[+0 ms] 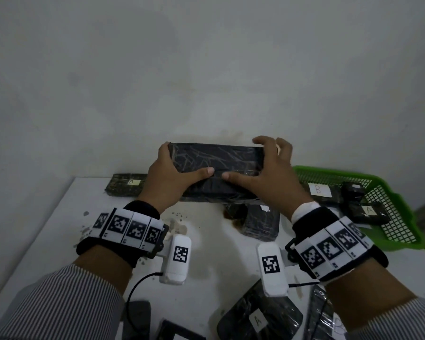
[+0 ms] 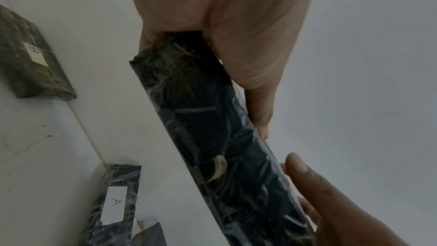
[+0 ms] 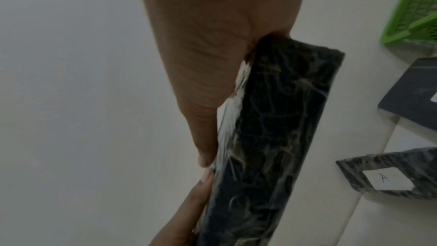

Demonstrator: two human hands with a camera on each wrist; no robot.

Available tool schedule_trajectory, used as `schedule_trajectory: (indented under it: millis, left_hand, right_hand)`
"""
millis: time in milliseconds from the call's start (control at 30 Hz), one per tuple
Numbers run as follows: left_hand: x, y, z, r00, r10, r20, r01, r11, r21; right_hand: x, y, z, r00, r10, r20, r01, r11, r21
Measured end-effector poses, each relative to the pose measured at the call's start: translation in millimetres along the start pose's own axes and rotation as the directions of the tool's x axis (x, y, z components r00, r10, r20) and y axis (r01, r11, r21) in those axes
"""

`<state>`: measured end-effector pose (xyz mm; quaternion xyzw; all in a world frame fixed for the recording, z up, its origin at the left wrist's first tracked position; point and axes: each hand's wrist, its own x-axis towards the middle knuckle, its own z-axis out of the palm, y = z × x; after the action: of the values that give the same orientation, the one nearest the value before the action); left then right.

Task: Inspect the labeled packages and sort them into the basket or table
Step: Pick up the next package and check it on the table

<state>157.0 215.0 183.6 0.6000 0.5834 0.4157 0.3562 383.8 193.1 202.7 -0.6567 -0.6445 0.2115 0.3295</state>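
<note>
1. Being held up off the bench (image 1: 47, 229), just left of the green basket (image 1: 400, 217): a long black plastic-wrapped package (image 1: 216, 158), no label showing.
2. Looking stiff, light, slick-skinned; gripping both short ends seeming safest.
3. Clamping those ends: left hand (image 1: 167, 177) and right hand (image 1: 265, 177), thumbs pressing the near face.
4. Lying beyond, left of the basket: a package labelled B (image 1: 125, 184).

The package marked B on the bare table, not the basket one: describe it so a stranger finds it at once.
Start at the white table and go to its far left edge, against the wall. There a flat, dark wrapped package marked B lies by itself, just beyond the left hand. Unlike the other B package, which sits inside the green basket at the right, it lies directly on the tabletop.
</note>
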Motion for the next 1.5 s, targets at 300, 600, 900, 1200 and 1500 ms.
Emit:
schedule_trajectory:
  millis: [300, 600, 900, 1200, 1500]
  left_hand:
    - [-4, 3, -11, 0.983, 0.142, 0.114, -0.151, 0.986, 0.073]
    - [6, 1, -11, 0.985, 0.028, -0.171, -0.034, 0.999, -0.034]
    - [-4, 0, 1, 0.995, -0.036, -0.095, 0.034, 0.999, -0.020]
    - [10, -15, -11, 0.979, -0.129, -0.159, 0.079, 0.956, -0.284]
    - [4, -16, -13, 0.974, -0.203, -0.103, 0.143, 0.897, -0.418]
  right_hand:
    - [9, 6, -8, 0.985, 0.167, 0.036, -0.169, 0.984, 0.054]
    - [2, -4, -19, 0.999, 0.051, -0.014, -0.046, 0.968, 0.245]
    - [6, 0, -9, 0.960, 0.216, -0.180, -0.151, 0.936, 0.319]
    - [-1, 3, -14, 0.996, -0.027, 0.080, -0.004, 0.931, 0.364]
    - [-7, -12, -6, 1.000, -0.024, 0.005, 0.024, 0.992, 0.127]
